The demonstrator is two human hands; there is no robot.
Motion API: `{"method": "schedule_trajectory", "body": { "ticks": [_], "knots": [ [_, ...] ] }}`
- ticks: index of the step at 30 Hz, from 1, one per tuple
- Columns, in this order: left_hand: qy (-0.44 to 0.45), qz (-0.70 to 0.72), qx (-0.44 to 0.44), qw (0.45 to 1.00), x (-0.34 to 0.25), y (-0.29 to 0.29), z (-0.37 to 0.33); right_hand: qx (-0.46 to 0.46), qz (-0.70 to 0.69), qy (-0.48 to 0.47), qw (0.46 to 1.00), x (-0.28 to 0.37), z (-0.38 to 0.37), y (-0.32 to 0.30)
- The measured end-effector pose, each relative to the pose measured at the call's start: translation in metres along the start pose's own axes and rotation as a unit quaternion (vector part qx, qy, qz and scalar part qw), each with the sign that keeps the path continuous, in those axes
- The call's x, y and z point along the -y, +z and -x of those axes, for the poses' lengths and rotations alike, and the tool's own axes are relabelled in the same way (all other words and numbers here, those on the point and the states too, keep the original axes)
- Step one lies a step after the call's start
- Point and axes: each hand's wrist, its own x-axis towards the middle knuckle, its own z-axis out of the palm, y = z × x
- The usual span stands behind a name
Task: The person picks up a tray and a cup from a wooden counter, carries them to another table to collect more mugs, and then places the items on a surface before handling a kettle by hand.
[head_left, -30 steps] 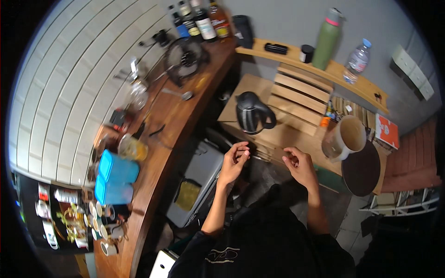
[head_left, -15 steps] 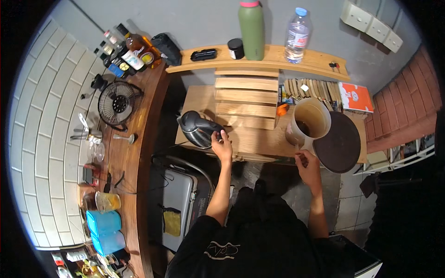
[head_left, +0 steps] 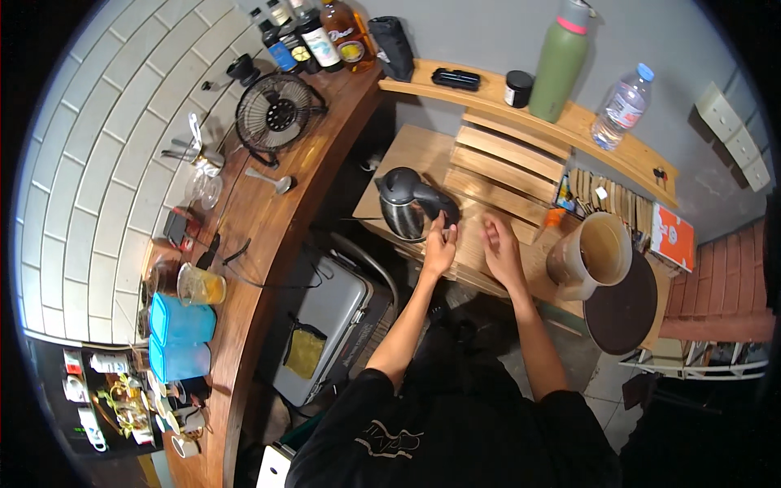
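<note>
A black and steel electric kettle [head_left: 403, 213] stands on the low wooden table, its spout toward the upper left. My left hand [head_left: 440, 249] is closed at the lower end of its dark handle, thumb and fingers against it. To the right of the handle, my right hand [head_left: 503, 254] hangs over the table with loosely bent fingers, slightly blurred and holding nothing I can see. A large translucent brownish pitcher [head_left: 568, 259] stands farther right, some dark liquid inside, next to a round dark brown disc [head_left: 621, 313].
Above the table, a narrow wooden shelf [head_left: 496, 96] carries a green flask [head_left: 560, 69], a water bottle [head_left: 621, 110] and a black jar. On the left, a wooden counter [head_left: 268, 215] holds a small fan [head_left: 279, 112], liquor bottles and blue containers [head_left: 181, 337]. Books line the wall behind the pitcher.
My right hand has left the pitcher's handle and moved left toward the kettle. My left hand stays at the kettle handle. The view has turned left.
</note>
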Motion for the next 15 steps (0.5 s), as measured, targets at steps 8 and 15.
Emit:
{"method": "schedule_trajectory", "body": {
  "ticks": [8,15],
  "knots": [
    [-0.112,0.146,0.010,0.983,-0.043,-0.065,0.026,0.141,-0.246,0.162,0.945,-0.051,-0.072,0.074],
    [-0.118,0.183,0.022,0.976,-0.046,-0.071,0.021,0.153,-0.328,0.206,0.909,-0.050,-0.073,0.080]
  ]
}}
